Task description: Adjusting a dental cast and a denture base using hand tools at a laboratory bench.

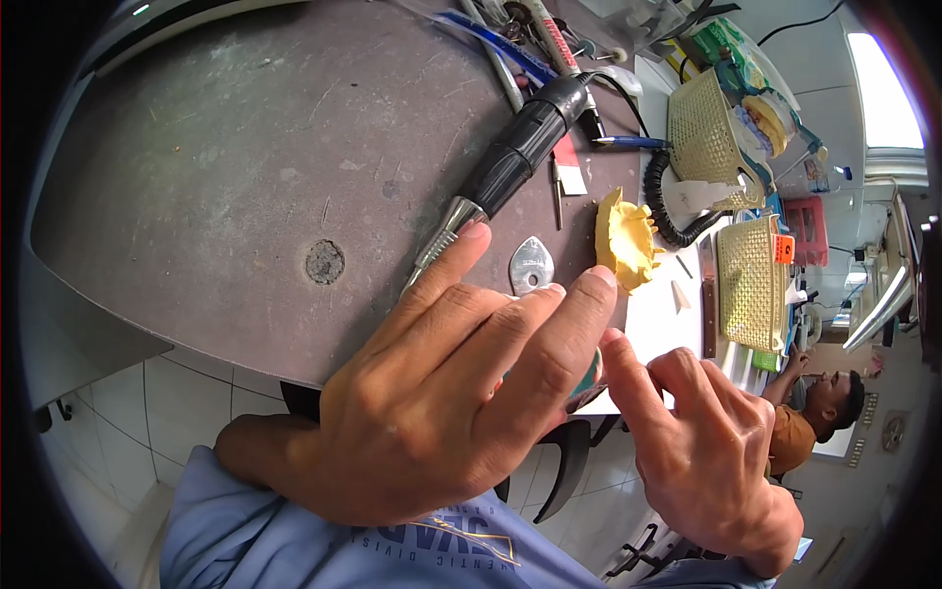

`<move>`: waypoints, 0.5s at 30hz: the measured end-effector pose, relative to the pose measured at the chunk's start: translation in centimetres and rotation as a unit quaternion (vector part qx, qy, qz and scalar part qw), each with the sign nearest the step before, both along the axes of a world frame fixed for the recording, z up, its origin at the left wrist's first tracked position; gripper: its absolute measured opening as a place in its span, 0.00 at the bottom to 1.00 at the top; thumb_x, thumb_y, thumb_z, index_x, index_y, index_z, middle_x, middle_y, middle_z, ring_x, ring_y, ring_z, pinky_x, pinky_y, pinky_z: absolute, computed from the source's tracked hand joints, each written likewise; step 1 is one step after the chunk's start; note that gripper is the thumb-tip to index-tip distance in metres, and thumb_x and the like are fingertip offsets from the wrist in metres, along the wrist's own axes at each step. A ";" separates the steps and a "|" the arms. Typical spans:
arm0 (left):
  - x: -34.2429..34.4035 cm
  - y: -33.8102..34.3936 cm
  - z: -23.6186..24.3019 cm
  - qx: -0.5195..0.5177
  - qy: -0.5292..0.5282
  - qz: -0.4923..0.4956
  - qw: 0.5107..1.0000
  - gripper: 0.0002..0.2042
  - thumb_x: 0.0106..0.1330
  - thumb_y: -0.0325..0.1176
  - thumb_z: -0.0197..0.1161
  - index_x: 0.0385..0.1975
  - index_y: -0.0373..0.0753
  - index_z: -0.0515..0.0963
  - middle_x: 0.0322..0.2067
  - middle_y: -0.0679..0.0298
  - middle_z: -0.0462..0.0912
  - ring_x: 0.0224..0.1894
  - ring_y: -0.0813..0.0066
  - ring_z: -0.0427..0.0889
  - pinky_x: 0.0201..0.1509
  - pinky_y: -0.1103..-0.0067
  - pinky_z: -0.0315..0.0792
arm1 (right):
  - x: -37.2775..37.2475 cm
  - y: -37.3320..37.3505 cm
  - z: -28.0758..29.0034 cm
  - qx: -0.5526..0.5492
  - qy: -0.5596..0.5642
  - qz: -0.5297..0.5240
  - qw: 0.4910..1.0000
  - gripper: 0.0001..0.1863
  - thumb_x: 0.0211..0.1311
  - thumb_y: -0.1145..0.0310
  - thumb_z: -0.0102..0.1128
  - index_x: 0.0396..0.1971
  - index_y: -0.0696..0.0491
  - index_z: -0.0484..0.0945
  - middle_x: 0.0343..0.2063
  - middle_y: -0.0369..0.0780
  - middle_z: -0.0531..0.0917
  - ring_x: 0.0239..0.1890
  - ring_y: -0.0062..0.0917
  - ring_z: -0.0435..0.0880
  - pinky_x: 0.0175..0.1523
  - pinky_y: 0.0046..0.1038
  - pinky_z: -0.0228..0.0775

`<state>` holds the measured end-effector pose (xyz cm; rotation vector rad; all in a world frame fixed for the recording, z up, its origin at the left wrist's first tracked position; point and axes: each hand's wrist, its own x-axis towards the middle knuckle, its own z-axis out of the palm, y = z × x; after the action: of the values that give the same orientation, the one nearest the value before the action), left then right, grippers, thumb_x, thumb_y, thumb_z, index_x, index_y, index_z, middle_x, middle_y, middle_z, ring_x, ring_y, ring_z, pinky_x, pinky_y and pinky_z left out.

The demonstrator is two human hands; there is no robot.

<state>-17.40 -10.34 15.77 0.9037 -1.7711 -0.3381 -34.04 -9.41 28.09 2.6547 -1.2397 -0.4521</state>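
My left hand, back up, is in front of the bench edge. Its fingers bend over a teal piece, mostly hidden beneath them. One fingertip overlaps the metal nose of a black rotary handpiece lying on the bench; I cannot tell whether they touch. Close on the right, my right hand has curled fingers, its foremost fingertip beside the teal piece. Whatever it pinches is hidden. Just beyond my left fingertips lie a small pointed metal plate with a hole and a yellow dental cast.
The brown bench top has a round pit. Pens, burs and a marker crowd the back. A coiled black cord runs beside two cream baskets. Another person sits at the far right.
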 end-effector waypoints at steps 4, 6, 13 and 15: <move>0.3 0.1 0.3 0.010 -0.008 -0.012 1.000 0.43 0.40 0.36 0.82 0.58 0.32 0.67 0.46 0.58 0.84 0.35 0.67 0.86 0.62 0.53 0.70 | 0.0 -0.2 -0.9 -0.051 -0.010 0.011 0.999 0.24 0.44 0.81 0.62 0.47 0.57 0.78 0.23 0.36 0.72 0.22 0.24 0.77 0.21 0.29 0.66; 0.2 0.1 0.4 0.008 -0.012 -0.012 1.000 0.43 0.40 0.36 0.82 0.59 0.32 0.67 0.46 0.58 0.84 0.35 0.67 0.86 0.61 0.53 0.71 | -0.6 -0.4 -1.0 -0.029 -0.021 0.000 0.999 0.24 0.45 0.80 0.62 0.48 0.54 0.77 0.23 0.35 0.72 0.21 0.23 0.76 0.20 0.29 0.67; 0.0 -0.1 0.3 0.013 -0.030 -0.008 0.999 0.45 0.35 0.35 0.84 0.58 0.32 0.68 0.45 0.58 0.84 0.34 0.67 0.86 0.60 0.52 0.72 | -2.6 -2.8 -0.6 0.133 -0.129 -0.063 0.981 0.22 0.47 0.79 0.61 0.46 0.49 0.75 0.24 0.36 0.74 0.22 0.33 0.80 0.23 0.33 0.71; 0.0 -0.1 0.4 0.015 -0.031 -0.006 0.999 0.45 0.35 0.35 0.84 0.57 0.32 0.68 0.46 0.58 0.83 0.34 0.66 0.86 0.60 0.52 0.72 | -3.1 -3.5 -0.8 0.177 -0.193 -0.059 0.963 0.20 0.50 0.81 0.61 0.45 0.51 0.76 0.25 0.39 0.78 0.23 0.39 0.81 0.25 0.36 0.72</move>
<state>-17.42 -10.40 16.12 0.9346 -1.8330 -0.3481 -37.12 -12.89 27.25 3.0909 -1.5592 -0.1875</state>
